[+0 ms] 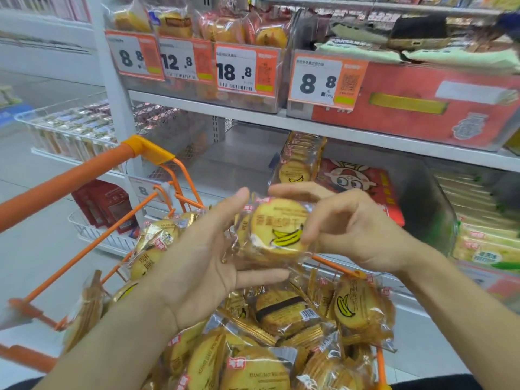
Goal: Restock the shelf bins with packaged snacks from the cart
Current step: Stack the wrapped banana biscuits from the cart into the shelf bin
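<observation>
You hold a clear-wrapped packet of round yellow biscuits printed with a banana (277,229) between both hands, just above the orange wire shopping cart (92,175). Your left hand (197,257) lies palm-up against the packet's left edge, fingers (239,198) straight and close together behind it, thumb stretched out under its lower edge. Your right hand (357,229) comes in from the packet's right side, its fingers curled and pinching the wrapper's right rim.

Below the packet, the cart basket is heaped with more banana-printed biscuit packets (281,333), lying at all angles. Beyond the packet, on the lower shelf, a clear plastic bin (422,192) holds a short upright row of the same biscuits (301,161) at its left side, beside a red pack with a cartoon face (357,184). Above the packet, the white shelf edge (253,116) carries bins of wrapped pastries fronted by orange price tags (242,68) reading 8.8, 12.8, 18.8 and 8.8. Right of the packet, pale green-and-yellow snack packs (486,243) fill a neighbouring bin.
</observation>
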Demonstrator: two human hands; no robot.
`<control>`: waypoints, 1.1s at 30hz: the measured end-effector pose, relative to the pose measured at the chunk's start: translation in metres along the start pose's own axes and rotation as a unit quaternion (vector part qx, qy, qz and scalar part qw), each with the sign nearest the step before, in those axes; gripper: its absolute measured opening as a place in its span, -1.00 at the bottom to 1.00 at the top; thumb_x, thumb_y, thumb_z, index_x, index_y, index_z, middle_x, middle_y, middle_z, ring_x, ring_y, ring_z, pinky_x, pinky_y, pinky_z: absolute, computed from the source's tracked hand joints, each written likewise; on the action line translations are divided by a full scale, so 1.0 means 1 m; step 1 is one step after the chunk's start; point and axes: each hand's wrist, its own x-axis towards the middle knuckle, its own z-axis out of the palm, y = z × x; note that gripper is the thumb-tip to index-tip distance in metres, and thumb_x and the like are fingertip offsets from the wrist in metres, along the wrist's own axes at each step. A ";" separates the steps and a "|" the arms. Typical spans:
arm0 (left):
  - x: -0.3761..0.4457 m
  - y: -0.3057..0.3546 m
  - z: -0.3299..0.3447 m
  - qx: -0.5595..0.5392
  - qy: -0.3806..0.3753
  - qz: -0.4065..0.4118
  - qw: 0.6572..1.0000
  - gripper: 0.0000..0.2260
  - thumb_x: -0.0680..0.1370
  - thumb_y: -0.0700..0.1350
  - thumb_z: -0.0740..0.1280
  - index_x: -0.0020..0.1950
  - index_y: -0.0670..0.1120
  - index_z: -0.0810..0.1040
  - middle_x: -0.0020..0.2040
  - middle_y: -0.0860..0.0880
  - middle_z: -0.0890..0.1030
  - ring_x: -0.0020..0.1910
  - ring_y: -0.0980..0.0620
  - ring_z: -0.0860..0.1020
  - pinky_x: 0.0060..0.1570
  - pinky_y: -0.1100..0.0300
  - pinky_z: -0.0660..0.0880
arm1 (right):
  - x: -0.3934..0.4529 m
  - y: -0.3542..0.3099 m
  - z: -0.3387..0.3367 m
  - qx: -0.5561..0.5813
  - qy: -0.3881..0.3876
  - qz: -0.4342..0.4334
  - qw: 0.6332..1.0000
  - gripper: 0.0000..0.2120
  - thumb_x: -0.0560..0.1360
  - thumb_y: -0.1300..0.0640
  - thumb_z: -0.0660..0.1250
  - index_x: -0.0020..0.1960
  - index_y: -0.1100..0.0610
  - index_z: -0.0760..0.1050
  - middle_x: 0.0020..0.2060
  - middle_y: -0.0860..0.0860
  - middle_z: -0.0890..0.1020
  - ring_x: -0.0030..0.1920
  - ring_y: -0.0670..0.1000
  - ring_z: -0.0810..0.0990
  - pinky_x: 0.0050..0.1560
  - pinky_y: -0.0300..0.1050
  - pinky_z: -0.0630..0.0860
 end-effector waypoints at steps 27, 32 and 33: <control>-0.002 -0.005 -0.011 0.704 0.028 0.234 0.671 -0.61 0.50 0.32 0.18 0.30 0.28 0.39 0.18 0.34 0.46 0.22 0.40 0.36 0.19 0.35 0.35 | -0.017 0.005 -0.079 -0.414 0.195 0.138 0.878 -0.37 0.31 0.08 0.64 0.30 -0.09 0.46 0.09 -0.30 0.56 0.15 -0.18 0.57 0.12 -0.34 0.44; -0.010 -0.003 -0.012 0.742 -0.001 0.211 0.636 -0.69 0.49 0.33 0.15 -0.13 0.17 0.53 -0.19 0.25 0.57 -0.02 0.32 0.48 -0.13 0.37 0.41 | -0.016 0.046 -0.099 -0.429 0.169 0.228 0.858 -0.44 0.41 0.18 0.55 0.27 -0.18 0.41 0.19 -0.19 0.53 0.05 -0.08 0.60 -0.01 -0.21 0.45; -0.010 -0.004 -0.012 0.740 -0.004 0.208 0.639 -0.69 0.48 0.33 0.16 -0.14 0.16 0.54 -0.19 0.26 0.58 -0.06 0.31 0.50 -0.18 0.37 0.42 | -0.014 0.049 -0.102 -0.406 0.184 0.240 0.862 -0.45 0.41 0.19 0.54 0.27 -0.18 0.42 0.20 -0.14 0.54 0.05 -0.06 0.62 -0.04 -0.25 0.48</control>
